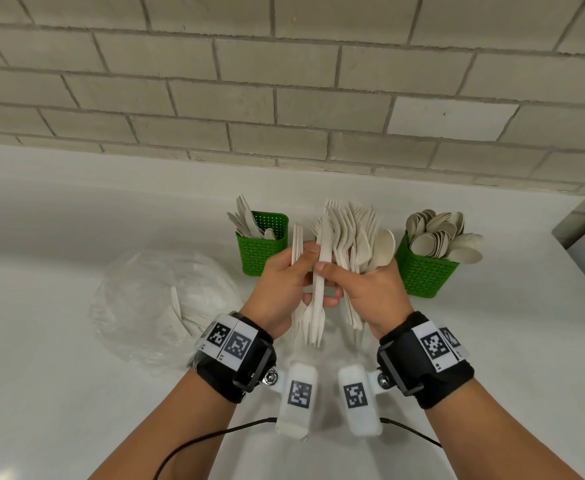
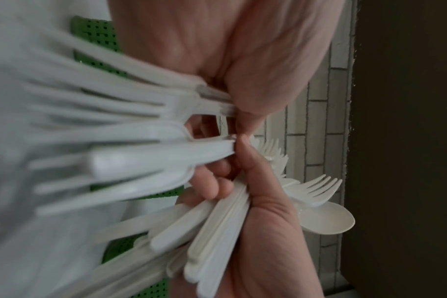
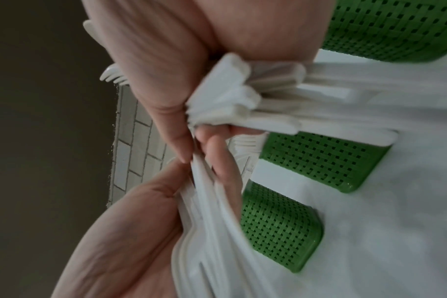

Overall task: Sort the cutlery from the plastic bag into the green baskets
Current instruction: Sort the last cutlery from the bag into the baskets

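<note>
Hands mid-counter, open white worktop [image 1: 76,393] nearest; left hand [image 1: 280,282] grips forks [image 1: 313,320] tines-down, right hand [image 1: 370,292] grips mixed white cutlery bundle [image 1: 353,233] upright; clear plastic bag [image 1: 152,299] left, green baskets [image 1: 260,254] behind by brick wall [image 1: 284,81]

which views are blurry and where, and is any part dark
Head view: sharp, evenly lit, brick wall lines bowed by the wide lens. Left wrist view: cutlery handles smeared near the lens, dark band at right. Right wrist view: soft throughout, green baskets slightly blurred, dark at left.
</note>
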{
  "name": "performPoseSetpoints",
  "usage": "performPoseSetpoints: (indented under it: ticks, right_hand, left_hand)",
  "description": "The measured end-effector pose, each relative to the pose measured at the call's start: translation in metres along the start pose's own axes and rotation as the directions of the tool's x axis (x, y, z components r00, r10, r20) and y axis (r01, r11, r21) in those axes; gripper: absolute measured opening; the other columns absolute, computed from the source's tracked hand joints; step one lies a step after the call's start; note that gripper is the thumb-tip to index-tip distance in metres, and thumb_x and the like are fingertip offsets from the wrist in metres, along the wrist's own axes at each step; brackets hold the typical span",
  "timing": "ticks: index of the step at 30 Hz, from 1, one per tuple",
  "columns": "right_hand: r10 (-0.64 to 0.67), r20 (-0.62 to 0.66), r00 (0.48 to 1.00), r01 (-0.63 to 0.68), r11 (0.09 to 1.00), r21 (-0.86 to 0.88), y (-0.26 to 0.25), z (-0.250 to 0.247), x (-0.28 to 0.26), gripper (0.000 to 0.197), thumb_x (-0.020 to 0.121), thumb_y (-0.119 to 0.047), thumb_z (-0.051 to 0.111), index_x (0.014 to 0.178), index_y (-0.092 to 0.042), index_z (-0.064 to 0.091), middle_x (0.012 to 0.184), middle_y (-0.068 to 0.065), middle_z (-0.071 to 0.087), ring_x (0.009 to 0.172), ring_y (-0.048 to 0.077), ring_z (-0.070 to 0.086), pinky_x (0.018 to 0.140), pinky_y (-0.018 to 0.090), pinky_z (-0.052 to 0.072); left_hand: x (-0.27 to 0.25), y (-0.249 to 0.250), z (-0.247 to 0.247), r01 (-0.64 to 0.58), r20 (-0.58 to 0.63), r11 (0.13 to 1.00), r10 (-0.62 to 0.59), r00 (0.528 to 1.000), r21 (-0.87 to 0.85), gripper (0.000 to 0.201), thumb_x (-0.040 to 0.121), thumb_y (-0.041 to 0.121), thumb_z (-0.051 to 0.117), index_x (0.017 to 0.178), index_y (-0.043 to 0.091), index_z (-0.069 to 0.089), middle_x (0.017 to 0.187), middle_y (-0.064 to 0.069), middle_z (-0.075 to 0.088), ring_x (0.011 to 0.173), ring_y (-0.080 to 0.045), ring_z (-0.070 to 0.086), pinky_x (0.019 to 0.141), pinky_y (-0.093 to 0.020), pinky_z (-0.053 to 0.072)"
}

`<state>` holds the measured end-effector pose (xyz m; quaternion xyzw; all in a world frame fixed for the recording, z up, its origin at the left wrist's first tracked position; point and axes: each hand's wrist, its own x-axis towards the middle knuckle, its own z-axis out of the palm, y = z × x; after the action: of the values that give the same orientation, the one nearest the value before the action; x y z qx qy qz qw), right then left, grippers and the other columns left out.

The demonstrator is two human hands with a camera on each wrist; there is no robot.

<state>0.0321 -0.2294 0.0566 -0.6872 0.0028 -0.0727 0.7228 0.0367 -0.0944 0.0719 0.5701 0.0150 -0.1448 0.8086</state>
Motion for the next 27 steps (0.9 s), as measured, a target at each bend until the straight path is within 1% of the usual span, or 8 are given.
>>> performPoseSetpoints:
  ticks: [2,5,7,10,15,19,23,27]
  right_hand:
    - [-0.027,-0.056,0.998,0.028,1.0,0.006,0.002,0.001,0.001,0.008,0.08,-0.01,0.077,0.087,-0.006,0.074,0.08,0.012,0.074,0.068,0.023,0.069,0.064,0.036,0.054]
    - [0.031,-0.148,0.989,-0.007,0.988,0.157,-0.004,-0.002,0.005,0.015,0.084,-0.008,0.072,0.097,-0.001,0.072,0.093,0.012,0.075,0.086,0.023,0.073,0.076,0.038,0.058]
    - [0.09,-0.13,0.987,-0.057,0.969,0.241,-0.012,-0.004,0.007,0.011,0.087,-0.001,0.064,0.094,0.006,0.069,0.085,0.009,0.075,0.078,0.019,0.073,0.067,0.032,0.057]
    - [0.086,-0.108,0.99,-0.06,0.973,0.222,-0.01,-0.006,0.006,0.009,0.083,0.006,0.067,0.079,-0.003,0.067,0.068,0.005,0.069,0.057,0.017,0.065,0.057,0.029,0.053]
    - [0.099,0.082,0.992,-0.107,0.99,0.097,0.002,-0.005,-0.003,0.029,0.066,0.006,0.083,0.08,-0.009,0.063,0.065,0.002,0.06,0.058,0.019,0.054,0.054,0.03,0.046]
    - [0.154,0.181,0.971,-0.155,0.988,-0.006,0.009,-0.001,-0.007,0.05,0.055,-0.008,0.094,0.097,-0.014,0.067,0.088,-0.001,0.073,0.088,0.013,0.07,0.08,0.033,0.057]
    - [0.167,0.304,0.938,-0.183,0.983,0.025,0.005,0.006,-0.015,0.044,0.067,0.008,0.081,0.101,-0.014,0.065,0.079,-0.014,0.071,0.085,0.002,0.066,0.075,0.019,0.052]
    - [0.181,0.296,0.938,-0.18,0.983,-0.03,0.002,0.009,-0.016,0.051,0.065,0.001,0.086,0.111,-0.011,0.068,0.103,0.004,0.075,0.103,0.018,0.069,0.091,0.036,0.054]
  left_hand:
    - [0.003,-0.001,-0.001,-0.022,-0.011,1.0,0.022,1.0,0.019,0.02,0.104,0.02,0.045,0.1,0.007,0.059,0.08,-0.013,0.068,0.064,-0.024,0.067,0.05,-0.032,0.057]
    - [0.007,-0.003,-0.007,-0.045,-0.071,0.999,0.047,0.996,0.026,0.025,0.105,0.022,0.041,0.099,0.006,0.058,0.084,-0.011,0.067,0.061,-0.02,0.067,0.047,-0.028,0.053]
    - [0.009,-0.004,-0.01,-0.041,-0.098,0.999,0.041,0.994,0.004,0.024,0.105,0.021,0.04,0.096,0.007,0.056,0.076,-0.009,0.062,0.054,-0.018,0.06,0.047,-0.029,0.052]
    - [0.011,-0.004,-0.009,-0.052,-0.111,0.997,0.044,0.993,-0.065,0.027,0.105,0.019,0.039,0.083,0.008,0.049,0.06,-0.004,0.045,0.045,-0.014,0.043,0.048,-0.03,0.047]
    - [0.013,-0.002,-0.008,-0.11,-0.151,0.986,0.091,0.984,-0.122,0.051,0.106,0.032,0.037,0.058,0.016,0.04,0.051,0.001,0.036,0.045,-0.011,0.038,0.054,-0.027,0.037]
    - [0.013,0.001,-0.007,-0.153,-0.172,0.973,0.123,0.977,-0.173,0.047,0.106,0.031,0.035,0.065,0.011,0.043,0.056,-0.002,0.045,0.052,-0.015,0.048,0.057,-0.03,0.046]
    - [0.015,-0.002,-0.008,-0.229,-0.217,0.972,0.213,0.953,-0.051,0.046,0.106,0.034,0.034,0.071,0.007,0.046,0.06,-0.007,0.046,0.056,-0.021,0.046,0.05,-0.031,0.044]
    - [0.014,-0.005,-0.008,-0.228,-0.227,0.973,0.227,0.947,0.019,0.042,0.106,0.033,0.037,0.074,0.007,0.048,0.059,-0.004,0.043,0.055,-0.017,0.044,0.051,-0.03,0.043]
